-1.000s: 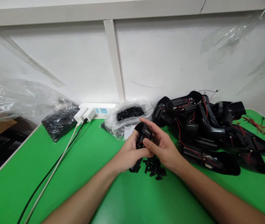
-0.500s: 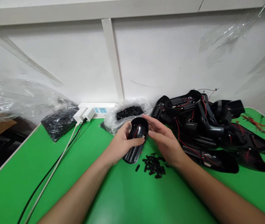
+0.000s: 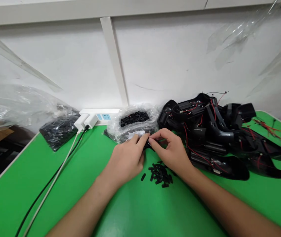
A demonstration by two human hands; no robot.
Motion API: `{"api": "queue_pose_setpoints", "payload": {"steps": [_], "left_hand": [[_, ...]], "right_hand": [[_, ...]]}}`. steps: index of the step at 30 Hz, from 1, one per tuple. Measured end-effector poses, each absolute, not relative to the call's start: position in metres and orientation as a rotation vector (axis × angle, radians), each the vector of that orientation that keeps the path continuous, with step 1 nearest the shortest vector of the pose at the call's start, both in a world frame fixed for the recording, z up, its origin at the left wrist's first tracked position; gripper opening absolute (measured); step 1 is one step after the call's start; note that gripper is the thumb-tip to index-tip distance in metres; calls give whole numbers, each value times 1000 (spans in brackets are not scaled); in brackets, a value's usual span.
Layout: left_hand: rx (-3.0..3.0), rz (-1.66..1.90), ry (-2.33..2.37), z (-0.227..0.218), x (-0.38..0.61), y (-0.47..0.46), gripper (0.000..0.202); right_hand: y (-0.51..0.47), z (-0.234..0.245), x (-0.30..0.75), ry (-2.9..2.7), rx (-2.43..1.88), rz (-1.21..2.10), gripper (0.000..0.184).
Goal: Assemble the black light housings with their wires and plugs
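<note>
Left grip and right grip pinched narrowly on a small black part between them, its long axis hidden, just before the plastic bag.

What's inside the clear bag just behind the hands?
The clear bag holds a heap of small black pieces. Whatever lies beneath that heap is hidden, and the crumpled plastic and left hand block the bag's front.

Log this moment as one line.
left hand: on white scrap | right hand: pinching small black plastic part | near: loose small black pegs
</note>
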State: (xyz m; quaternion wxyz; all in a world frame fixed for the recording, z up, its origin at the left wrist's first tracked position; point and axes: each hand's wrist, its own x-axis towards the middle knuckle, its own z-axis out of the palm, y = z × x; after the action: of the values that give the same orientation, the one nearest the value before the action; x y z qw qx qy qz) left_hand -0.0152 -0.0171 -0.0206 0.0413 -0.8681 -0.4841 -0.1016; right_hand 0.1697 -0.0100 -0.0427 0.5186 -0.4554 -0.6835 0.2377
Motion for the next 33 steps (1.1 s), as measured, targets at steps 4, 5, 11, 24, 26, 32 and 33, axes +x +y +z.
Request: {"api": "queue_pose_setpoints", "payload": {"steps": [4, 5, 11, 24, 26, 32, 33], "left_hand": [[-2681, -285, -1461, -21, -13, -19, 58], [-2688, -281, -1460, -21, -12, -20, 56], [-2687, -173, -1492, -17, -5, -21, 45], [-2795, -521, -1660, -20, -13, -13, 49], [-2859, -957, -1762, -20, -14, -10, 52], [-2756, -2023, -2197, -13, -8, -8, 45], [-2751, -2078, -2242, -14, -7, -8, 46]], "right_hand": [[-13, -41, 170, -1670, -1094, 511, 13], [-14, -41, 170, -1682, -1100, 500, 15], [-12, -37, 173, -1706, -1203, 581, 19], [-14, -43, 167, -1593, -1057, 608, 24], [-16, -42, 168, -1498, -994, 699, 31], [-11, -47, 168, -1338, -788, 1008, 31], [-9, -48, 167, -1331, -762, 1035, 31]]}}
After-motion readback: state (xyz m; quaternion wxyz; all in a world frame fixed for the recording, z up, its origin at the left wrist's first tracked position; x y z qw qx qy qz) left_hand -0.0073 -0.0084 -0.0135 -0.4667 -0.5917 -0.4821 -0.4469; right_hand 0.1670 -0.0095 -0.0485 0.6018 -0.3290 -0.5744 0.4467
